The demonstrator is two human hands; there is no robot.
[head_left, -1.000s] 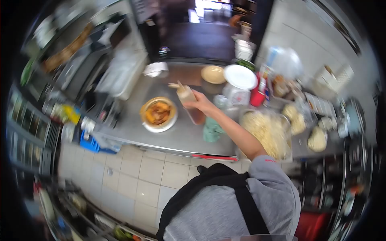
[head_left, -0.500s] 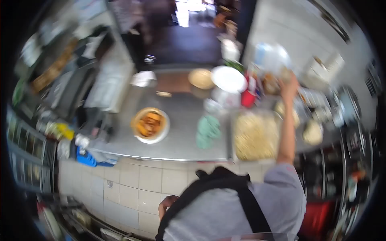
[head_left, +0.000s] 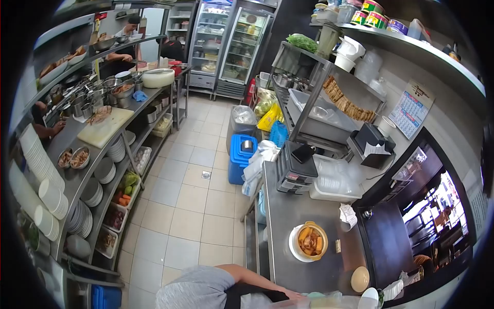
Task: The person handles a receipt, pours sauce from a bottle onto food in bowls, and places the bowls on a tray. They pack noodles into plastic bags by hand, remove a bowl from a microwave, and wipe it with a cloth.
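My left arm reaches along the bottom of the view to the steel counter. At the lower edge, my left hand is partly visible at the counter's near edge; its fingers are hidden. A pale green cloth lies right beside it, cut off by a see-through edge. Farther along stands a tan pot filled with brown, glazed food, set on a white plate. A round beige lid or dish lies to its right, near a white plate. My right hand is out of view.
A black drawer box and clear plastic containers occupy the counter's far end. A blue bin and grey bin border the tiled aisle. Across it, shelving holds stacked plates; other people work behind it.
The view has swung left to the aisle and shelves. My right hand, previously reaching towards items at the counter's right, has left the view. My left hand has moved from beside my body to the counter.
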